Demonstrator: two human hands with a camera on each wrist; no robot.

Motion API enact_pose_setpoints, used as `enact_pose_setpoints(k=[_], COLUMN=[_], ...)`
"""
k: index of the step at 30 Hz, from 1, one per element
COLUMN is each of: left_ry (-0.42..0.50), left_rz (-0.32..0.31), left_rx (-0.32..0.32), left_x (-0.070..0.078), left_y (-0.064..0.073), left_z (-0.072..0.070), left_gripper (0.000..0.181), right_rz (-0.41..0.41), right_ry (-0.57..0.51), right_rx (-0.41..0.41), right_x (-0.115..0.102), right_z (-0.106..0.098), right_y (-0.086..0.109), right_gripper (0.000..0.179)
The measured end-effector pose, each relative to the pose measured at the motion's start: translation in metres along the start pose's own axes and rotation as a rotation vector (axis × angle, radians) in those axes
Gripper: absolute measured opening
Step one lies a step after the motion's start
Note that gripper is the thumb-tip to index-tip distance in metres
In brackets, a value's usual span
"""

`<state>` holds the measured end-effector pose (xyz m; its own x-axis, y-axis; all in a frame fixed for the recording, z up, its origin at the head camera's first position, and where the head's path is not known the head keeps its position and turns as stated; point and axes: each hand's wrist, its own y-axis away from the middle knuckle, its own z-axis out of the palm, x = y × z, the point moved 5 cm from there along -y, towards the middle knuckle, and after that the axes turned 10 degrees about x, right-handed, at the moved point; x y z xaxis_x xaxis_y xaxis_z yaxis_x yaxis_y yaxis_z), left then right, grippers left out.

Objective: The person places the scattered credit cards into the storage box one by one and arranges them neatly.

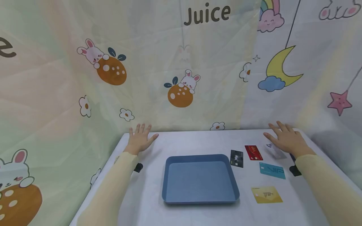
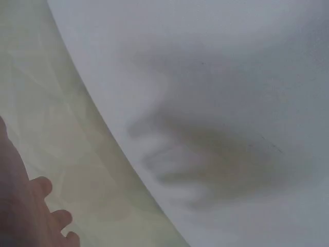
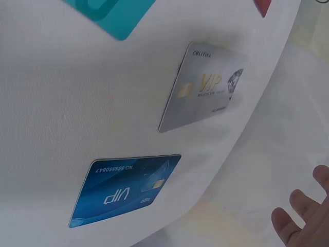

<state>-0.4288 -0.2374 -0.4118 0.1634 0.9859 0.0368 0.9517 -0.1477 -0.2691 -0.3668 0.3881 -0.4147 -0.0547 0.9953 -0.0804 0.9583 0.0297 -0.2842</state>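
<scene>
Running in from the bottom edge, which cut them off, two cream sleeves (image 1: 108, 194) lay either side of the worktop (image 1: 152, 216). Between them, nearest, a gold card (image 1: 267, 195) had its long axis roughly left to right; its print was too small to read. A blue tray (image 1: 200, 179) stood to its left, seemingly wider than deep. Beyond the gold card, a teal card (image 1: 272, 170) ran left to right too, its right end angled nearer. Next to the tray's far right corner, a black card (image 1: 236, 158) pointed away lengthwise, and a red card (image 1: 253, 152) did likewise, its far end leaning left. A silver card (image 3: 205, 86) looked pale and hard to make out from the head; the right wrist view showed its VIP lettering upright. A blue card (image 3: 126, 190), mostly hidden from above by the right arm, appeared there with its lettering upside down and its long axis slanting across.

Near the far corners, the left hand (image 1: 139, 138) and the right hand (image 1: 288, 140) were both released, fingers spread, grasping nothing. The wrist views caught only parts of the fingers. Behind hung a printed cloth (image 1: 209, 62).
</scene>
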Motion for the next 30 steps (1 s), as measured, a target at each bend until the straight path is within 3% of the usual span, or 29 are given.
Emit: enact_pose_setpoints(k=[6, 14, 23, 30], left_ry=[0.062, 0.132, 0.31, 0.404], left_rz=[-0.005, 0.033, -0.036, -0.058], left_rx=[-0.036, -0.051, -0.152, -0.213], left_x=[0.008, 0.015, 0.013, 0.035], left_y=[0.002, 0.015, 0.039, 0.058], left_z=[-0.006, -0.014, -0.006, 0.0], left_gripper=[0.091, 0.076, 0.076, 0.055], right_rz=[-0.01, -0.08, -0.087, -0.146], right_ry=[0.003, 0.026, 0.03, 0.017], right_rx=[-0.022, -0.054, -0.046, -0.087], right_x=[-0.003, -0.011, -0.017, -0.019], right_z=[-0.003, -0.009, -0.022, -0.027], right_y=[-0.001, -0.001, 0.0, 0.008], right_gripper=[0.094, 0.09, 0.087, 0.078])
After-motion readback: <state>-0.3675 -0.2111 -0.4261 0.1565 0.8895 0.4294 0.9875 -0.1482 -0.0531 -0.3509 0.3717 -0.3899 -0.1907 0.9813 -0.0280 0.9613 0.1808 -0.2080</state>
